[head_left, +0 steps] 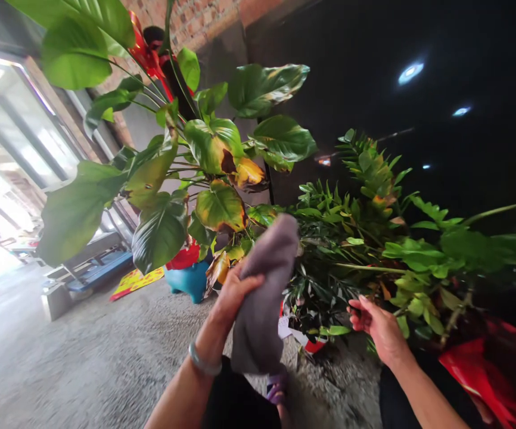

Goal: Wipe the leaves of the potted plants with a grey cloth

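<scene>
My left hand, with a pale bangle at the wrist, is closed around a greyish-purple cloth. The cloth stands up above the hand and hangs down below it, partly blurred. To the right, my right hand is closed with curled fingers beside dark, narrow leaves; what sits between its fingertips is too small to make out. Ahead of the left hand rises a large-leaved potted plant, several of its leaves yellow with brown edges. A feathery-leaved green plant grows beyond the right hand.
A blue pot stands on the rough concrete floor. Red wrapping lies at lower right. At left are a blue platform scale and a yellow-red sheet. A dark glossy wall backs the plants.
</scene>
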`<state>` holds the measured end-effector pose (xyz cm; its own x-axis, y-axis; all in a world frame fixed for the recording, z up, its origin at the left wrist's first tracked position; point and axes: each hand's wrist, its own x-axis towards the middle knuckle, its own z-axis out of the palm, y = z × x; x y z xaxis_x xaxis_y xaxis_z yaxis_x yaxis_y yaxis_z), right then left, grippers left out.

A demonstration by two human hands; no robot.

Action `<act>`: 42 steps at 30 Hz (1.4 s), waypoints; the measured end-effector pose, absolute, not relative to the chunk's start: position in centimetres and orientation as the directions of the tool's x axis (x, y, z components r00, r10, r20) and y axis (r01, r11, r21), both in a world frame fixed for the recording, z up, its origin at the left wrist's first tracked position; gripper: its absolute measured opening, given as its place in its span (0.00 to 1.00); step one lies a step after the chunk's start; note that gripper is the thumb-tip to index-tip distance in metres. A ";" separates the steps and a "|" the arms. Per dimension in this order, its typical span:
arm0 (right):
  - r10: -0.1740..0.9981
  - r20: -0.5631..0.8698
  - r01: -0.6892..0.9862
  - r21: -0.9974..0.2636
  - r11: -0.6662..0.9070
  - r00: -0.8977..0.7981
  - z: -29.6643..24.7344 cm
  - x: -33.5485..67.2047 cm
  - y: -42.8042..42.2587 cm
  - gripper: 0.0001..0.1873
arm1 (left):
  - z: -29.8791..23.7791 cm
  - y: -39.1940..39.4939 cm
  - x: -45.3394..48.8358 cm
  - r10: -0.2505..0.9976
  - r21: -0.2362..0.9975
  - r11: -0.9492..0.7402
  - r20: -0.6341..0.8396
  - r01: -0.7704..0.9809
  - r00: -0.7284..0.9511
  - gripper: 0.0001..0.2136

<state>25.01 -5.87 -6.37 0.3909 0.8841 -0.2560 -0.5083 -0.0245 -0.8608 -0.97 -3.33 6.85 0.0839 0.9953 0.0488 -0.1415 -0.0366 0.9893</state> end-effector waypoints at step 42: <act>0.927 -0.168 -0.483 -0.876 0.017 0.336 -7.4 24.8 -5.6 0.15 | 2.9 -3.6 1.5 0.964 0.924 0.257 -0.266 -0.285 0.006 0.15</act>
<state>24.77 -5.62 -7.39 0.3361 0.9268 -0.1676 -0.4828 0.0167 -0.8756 1.46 -3.60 2.92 0.0064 0.9640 -0.2660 -0.2849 0.2567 0.9235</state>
